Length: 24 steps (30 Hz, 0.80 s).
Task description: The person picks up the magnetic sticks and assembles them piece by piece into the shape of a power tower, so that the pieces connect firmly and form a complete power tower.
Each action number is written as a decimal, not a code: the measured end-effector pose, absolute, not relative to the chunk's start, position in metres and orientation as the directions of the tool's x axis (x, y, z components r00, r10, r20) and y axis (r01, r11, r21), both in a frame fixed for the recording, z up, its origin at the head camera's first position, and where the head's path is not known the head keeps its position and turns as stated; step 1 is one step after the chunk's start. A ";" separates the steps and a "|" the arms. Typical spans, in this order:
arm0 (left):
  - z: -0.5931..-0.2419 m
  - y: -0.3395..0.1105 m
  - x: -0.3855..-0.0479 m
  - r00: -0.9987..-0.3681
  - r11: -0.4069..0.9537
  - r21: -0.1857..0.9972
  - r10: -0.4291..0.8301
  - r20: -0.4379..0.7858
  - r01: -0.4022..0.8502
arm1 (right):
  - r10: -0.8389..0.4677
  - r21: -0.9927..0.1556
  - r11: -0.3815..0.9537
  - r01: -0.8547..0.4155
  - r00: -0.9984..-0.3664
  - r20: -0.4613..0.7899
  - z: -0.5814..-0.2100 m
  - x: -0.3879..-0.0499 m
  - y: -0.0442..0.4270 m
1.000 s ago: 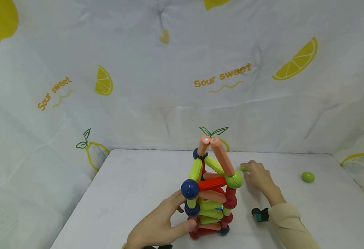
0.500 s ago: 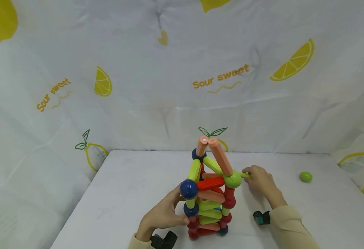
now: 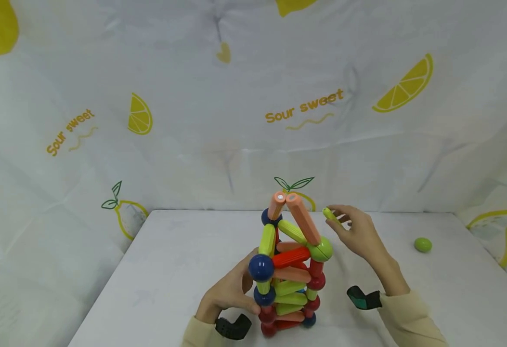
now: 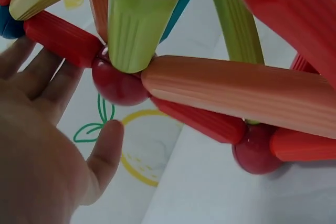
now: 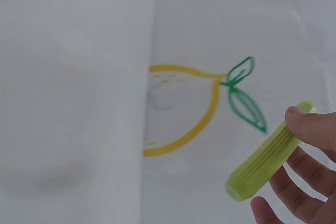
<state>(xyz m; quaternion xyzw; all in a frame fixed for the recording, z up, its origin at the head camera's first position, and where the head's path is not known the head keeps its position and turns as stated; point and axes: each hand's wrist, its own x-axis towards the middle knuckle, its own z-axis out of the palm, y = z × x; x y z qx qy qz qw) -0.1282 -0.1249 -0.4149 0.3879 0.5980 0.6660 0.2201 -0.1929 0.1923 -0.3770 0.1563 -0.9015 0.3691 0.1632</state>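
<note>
A tower of magnetic rods and balls [image 3: 291,257] stands upright on the white table, with two peach rods [image 3: 303,219] leaning together at its top. Around the lower left side of the tower is my left hand [image 3: 229,290]. In the left wrist view, its fingers [image 4: 41,72] lie extended against a red rod [image 4: 65,39], and its thumb stands apart from the dark red ball [image 4: 119,81]. To the right of the tower top, my right hand [image 3: 359,233] pinches a yellow-green magnetic rod [image 5: 268,156] between thumb and fingers, clear of the table.
A loose green ball [image 3: 422,245] lies on the table at the right. Behind the table's back edge hangs a white cloth [image 3: 218,159] printed with lemons and lettering. Both wrists carry small black cameras.
My right hand has lifted the yellow-green rod from beside the tower up to about the height of its top. My left hand stays at the tower's left side, its thumb shifted slightly.
</note>
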 end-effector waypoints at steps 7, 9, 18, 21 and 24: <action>-0.408 -0.103 -0.107 -0.792 0.009 0.958 0.564 0.232 0.287 | -0.041 -0.666 0.515 -0.539 -0.792 0.609 -0.313 -0.161 0.182; -0.403 -0.093 -0.098 -0.865 0.114 0.958 0.467 0.183 0.264 | 0.001 -0.664 0.463 -0.587 -0.749 0.663 -0.297 -0.150 0.179; -0.400 -0.073 -0.076 -0.961 0.335 0.922 0.254 0.111 0.195 | 0.100 -0.669 0.106 -0.736 -0.661 0.744 -0.252 -0.101 0.169; -0.400 -0.066 -0.073 -0.973 0.303 0.937 0.201 0.113 0.172 | 0.066 -0.641 0.002 -0.767 -0.640 0.766 -0.250 -0.091 0.166; -0.397 -0.058 -0.068 -0.986 0.251 0.960 0.142 0.086 0.120 | 0.023 -0.621 -0.013 -0.783 -0.621 0.783 -0.252 -0.086 0.161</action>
